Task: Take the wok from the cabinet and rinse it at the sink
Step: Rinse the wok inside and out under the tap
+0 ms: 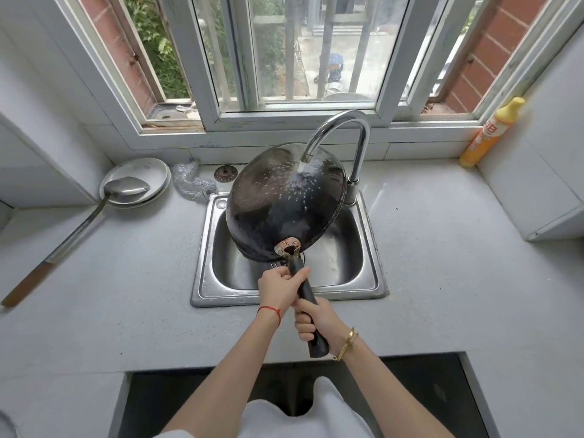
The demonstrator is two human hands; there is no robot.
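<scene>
A black wok hangs tilted over the steel sink, its dark underside turned up toward me. Water runs from the curved chrome faucet onto the wok's upper part and splashes off in drops. Both my hands grip its long black handle. My left hand holds the handle near the wok, thumb along the top. My right hand grips the handle lower down, close to its end. The wok hides the sink's back half.
A steel plate with a long ladle lying in it sits at the left. A steel scrubber and a sink strainer lie behind the sink. A yellow detergent bottle stands at the right by the window.
</scene>
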